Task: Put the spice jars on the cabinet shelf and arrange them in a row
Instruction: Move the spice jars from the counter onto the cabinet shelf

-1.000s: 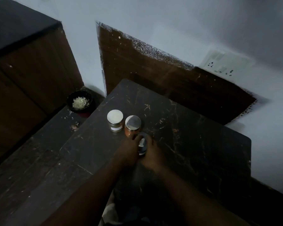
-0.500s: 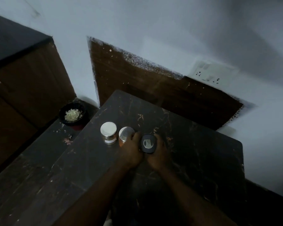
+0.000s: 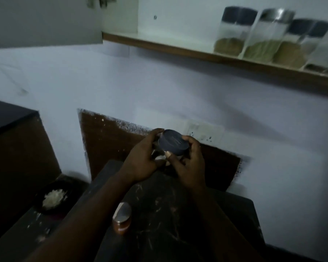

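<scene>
We see both forearms reaching forward and up from the lower edge, converging toward the middle of the view. The left hand [image 3: 143, 157] is raised, fingers curled and thumb up, gripping the side of a dark-lidded jar [image 3: 173, 142]. The right hand [image 3: 188, 163] cups the jar's other side, its thumb pressed against the lid's near edge. In this dim light, the fingertips behind are probably wrapped around too.

We see a jar [image 3: 173, 142] held between both hands at mid-frame, above the bench [image 3: 187, 224]. A second jar [image 3: 122, 218] stands on the bench lower down. A bowl [image 3: 53, 197] sits lower left. Tall jars [image 3: 269, 35] line the shelf [image 3: 159, 45], upper right.
</scene>
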`<state>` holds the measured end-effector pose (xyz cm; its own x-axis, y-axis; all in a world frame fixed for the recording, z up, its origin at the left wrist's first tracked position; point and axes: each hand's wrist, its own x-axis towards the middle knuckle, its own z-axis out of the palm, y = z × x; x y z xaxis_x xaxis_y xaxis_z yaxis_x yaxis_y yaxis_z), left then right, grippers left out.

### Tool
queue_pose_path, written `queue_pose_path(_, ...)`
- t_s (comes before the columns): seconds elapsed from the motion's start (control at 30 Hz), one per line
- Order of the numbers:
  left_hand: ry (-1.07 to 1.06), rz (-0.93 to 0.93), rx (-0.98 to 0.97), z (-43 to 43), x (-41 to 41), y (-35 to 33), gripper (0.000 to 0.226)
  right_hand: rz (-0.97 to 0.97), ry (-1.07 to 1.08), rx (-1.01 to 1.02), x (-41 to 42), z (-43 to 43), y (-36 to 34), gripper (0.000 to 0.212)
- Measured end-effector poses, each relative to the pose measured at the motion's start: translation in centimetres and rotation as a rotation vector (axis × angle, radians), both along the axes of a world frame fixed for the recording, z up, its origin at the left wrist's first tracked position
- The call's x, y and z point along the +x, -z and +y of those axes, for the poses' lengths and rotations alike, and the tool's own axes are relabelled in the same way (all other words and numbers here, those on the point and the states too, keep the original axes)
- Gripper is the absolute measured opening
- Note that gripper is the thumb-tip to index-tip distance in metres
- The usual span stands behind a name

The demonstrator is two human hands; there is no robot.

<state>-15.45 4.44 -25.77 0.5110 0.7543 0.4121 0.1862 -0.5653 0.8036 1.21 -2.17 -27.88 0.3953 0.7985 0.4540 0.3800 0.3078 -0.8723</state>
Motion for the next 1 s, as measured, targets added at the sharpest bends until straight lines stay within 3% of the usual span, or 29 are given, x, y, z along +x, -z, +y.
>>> queue_pose_path(0.2,-0.136,-0.126,0.197,0.7,1.8,-8.1,0.093,-0.129,0.135,0.226,0.6,0.9,-9.8,0.069)
queue_pose_path(0.4,-0.236,-0.249,0.393,1.7,3.5,-18.5,0.078,-0.314,0.149,0.375,1.8,2.4,-20.5,0.078)
queue_pose_path(0.63,-0.368,-0.226,0.477,5.3,6.3,-27.5,0.08,-0.388,0.226,0.442,3.3,6.2,-30.4,0.068)
queue_pose_path(0.8,-0.405,-0.084,0.414,9.1,8.8,-27.8,0.085,-0.379,0.226,0.272,5.4,10.1,-31.1,0.07)
queue_pose_path(1.0,-0.469,-0.053,0.386,12.3,10.7,-26.6,0.094,-0.323,0.203,0.213,7.1,12.7,-29.2,0.078)
